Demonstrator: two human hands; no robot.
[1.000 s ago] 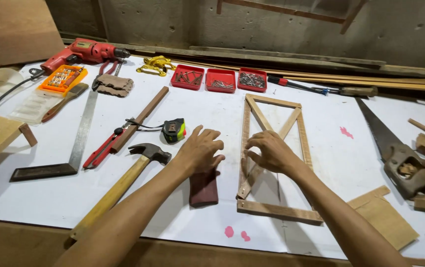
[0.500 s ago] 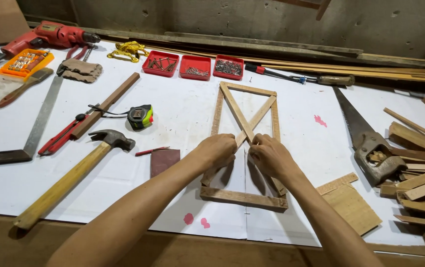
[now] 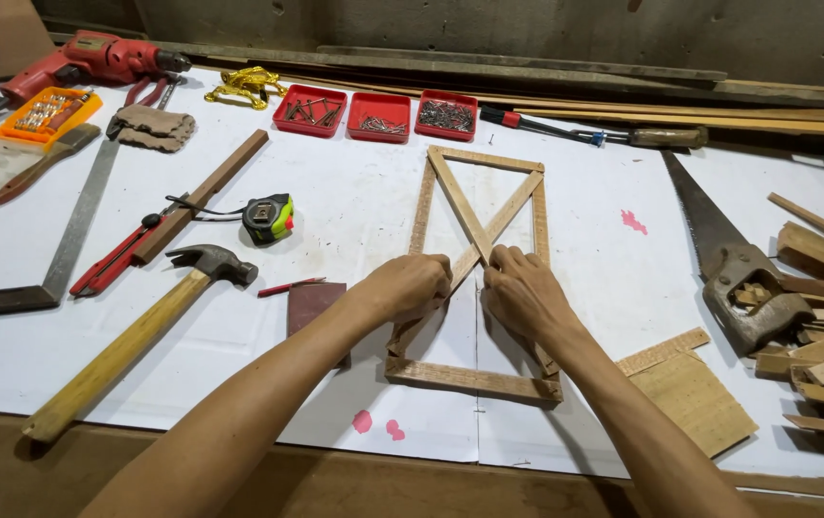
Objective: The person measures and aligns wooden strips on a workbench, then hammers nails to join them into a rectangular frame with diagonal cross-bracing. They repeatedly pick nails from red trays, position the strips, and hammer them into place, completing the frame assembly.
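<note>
- White work table [image 3: 565, 249] carries everything, tools spread across it.
- Wooden frame [image 3: 474, 376] lies flat at centre, two slats crossing inside.
- Claw hammer [image 3: 134, 336] sits off to the left.
- Left hand [image 3: 410, 286] curled, fingertips pressing the crossing.
- Right hand [image 3: 525, 293], fingers bent, pinching the crossing slats.

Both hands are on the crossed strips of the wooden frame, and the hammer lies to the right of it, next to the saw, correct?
Not quite. Both the left hand and right hand do rest on the crossed strips of the wooden frame, but the hammer lies to its left; only the saw is on the right, as the head view shows.
</note>
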